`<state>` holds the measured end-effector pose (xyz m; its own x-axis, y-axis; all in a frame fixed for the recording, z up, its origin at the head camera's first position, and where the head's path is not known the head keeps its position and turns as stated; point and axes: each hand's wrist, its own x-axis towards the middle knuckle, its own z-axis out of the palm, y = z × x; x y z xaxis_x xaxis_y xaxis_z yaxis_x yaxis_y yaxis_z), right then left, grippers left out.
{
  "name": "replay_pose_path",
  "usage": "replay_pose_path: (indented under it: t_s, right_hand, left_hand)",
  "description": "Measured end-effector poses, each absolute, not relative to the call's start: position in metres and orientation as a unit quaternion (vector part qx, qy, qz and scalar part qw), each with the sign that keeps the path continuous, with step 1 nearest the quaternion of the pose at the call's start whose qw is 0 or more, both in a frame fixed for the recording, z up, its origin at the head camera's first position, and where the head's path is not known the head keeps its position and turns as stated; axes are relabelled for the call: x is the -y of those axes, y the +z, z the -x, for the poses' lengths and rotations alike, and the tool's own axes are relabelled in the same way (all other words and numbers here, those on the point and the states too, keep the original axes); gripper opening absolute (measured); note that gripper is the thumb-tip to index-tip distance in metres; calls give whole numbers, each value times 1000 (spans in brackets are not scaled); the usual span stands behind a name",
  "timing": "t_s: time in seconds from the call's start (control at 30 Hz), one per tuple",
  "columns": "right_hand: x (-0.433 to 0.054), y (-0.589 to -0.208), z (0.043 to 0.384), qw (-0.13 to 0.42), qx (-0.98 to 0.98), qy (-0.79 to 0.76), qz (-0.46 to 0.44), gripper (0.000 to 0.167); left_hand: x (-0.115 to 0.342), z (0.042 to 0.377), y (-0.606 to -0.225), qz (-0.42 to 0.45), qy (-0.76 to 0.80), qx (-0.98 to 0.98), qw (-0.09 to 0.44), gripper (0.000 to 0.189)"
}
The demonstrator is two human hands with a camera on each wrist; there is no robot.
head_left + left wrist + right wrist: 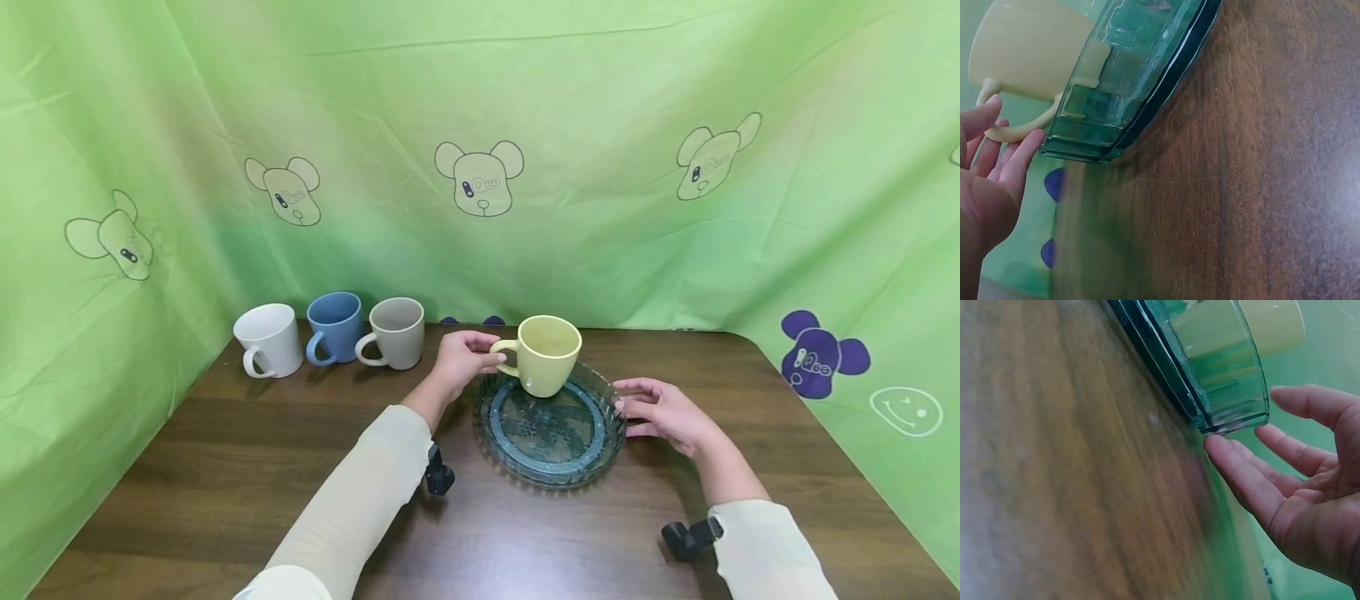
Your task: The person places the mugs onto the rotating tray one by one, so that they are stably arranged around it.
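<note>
My left hand pinches the handle of a yellow mug between thumb and fingers. The mug is upright, at the far side of a round, clear blue-green tray on the table. In the left wrist view the mug's lower part shows through the tray's ribbed wall. At the tray's right side is my right hand, its fingers extended. In the right wrist view its fingertips lie right at the base of the tray wall, with the thumb by the rim.
To the left, a white mug, a blue mug and a grey mug stand in a row near the back of the wooden table. A green printed curtain hangs behind and along both sides.
</note>
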<state>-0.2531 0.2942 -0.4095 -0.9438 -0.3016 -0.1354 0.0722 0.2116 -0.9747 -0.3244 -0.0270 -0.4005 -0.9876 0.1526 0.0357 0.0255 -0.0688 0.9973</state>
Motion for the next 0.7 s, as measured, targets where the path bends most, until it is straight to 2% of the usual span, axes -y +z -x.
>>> replay_pose_path:
  t_s: [0.27, 0.7]
  right_hand:
    - [-296, -412, 270, 134, -789, -592, 94, 52]
    - [-297, -415, 278, 155, -772, -607, 110, 53]
  left_hand:
    - [32, 329, -405, -70, 730, -678, 49, 42]
    - [38, 323, -404, -84, 738, -668, 43, 45]
